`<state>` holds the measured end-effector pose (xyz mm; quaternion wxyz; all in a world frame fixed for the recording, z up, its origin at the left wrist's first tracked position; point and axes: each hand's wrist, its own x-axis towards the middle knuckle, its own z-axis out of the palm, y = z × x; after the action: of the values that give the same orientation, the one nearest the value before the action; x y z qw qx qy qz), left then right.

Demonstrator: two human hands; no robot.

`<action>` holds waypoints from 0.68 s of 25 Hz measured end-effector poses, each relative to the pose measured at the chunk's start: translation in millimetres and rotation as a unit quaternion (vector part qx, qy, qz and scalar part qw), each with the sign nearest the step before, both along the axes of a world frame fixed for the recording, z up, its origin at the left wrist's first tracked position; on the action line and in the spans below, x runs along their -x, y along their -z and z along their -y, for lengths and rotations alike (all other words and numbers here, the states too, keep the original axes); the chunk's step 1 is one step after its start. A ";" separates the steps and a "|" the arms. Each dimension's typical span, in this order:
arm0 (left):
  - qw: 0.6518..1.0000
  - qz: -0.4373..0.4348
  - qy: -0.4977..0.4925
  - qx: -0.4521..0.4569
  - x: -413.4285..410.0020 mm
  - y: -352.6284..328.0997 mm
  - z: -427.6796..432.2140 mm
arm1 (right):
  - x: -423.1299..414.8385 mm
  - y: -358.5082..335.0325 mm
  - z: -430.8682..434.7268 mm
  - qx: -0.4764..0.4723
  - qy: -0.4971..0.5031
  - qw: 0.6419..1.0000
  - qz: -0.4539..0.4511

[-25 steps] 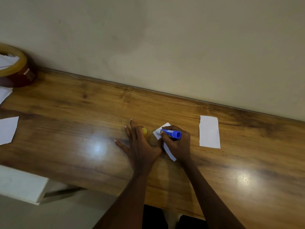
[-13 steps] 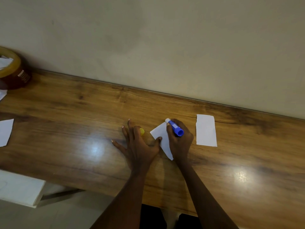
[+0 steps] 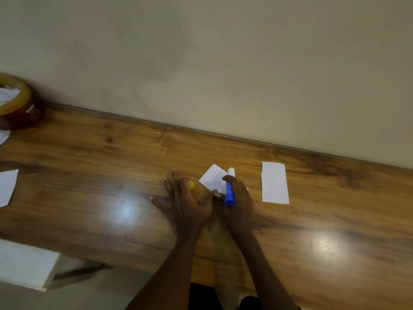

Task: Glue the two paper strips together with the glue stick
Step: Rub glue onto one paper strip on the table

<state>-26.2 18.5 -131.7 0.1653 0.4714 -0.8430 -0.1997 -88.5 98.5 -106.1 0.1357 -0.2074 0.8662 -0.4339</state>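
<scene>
Since a moment ago, the glue stick has swung upright, tip at the near paper strip's far edge, gripped by the right hand. Left hand lies flat, fingers spread, thumb pinning it. Second strip lies apart rightward; bare wooden table leftward.

Blue glue stick tip on angled white strip, second strip apart

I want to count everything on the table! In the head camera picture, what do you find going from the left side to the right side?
Tape roll → torn paper piece → left hand → yellow cap → paper strip being glued → glue stick in the right hand → second paper strip.
</scene>
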 end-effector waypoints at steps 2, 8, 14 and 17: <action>1.000 -0.004 -0.010 0.007 0.5 -2.0 -0.7 | 22.1 -2.9 -4.8 -0.016 -0.047 0.999 0.015; 1.000 0.005 -0.014 0.008 1.6 -0.2 0.1 | 68.5 -10.6 -5.5 -0.072 -0.297 0.952 -0.001; 0.999 0.023 -0.014 0.019 2.3 2.9 0.2 | 73.5 -18.2 1.3 -0.027 -0.289 0.956 -0.031; 0.999 0.025 -0.014 0.017 2.7 1.9 0.0 | 42.1 -10.7 9.1 0.208 -0.057 0.971 0.102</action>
<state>-28.8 18.5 -133.6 0.1551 0.4849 -0.8435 -0.1710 -130.6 89.4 -95.4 0.2018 -0.2352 0.7253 -0.6147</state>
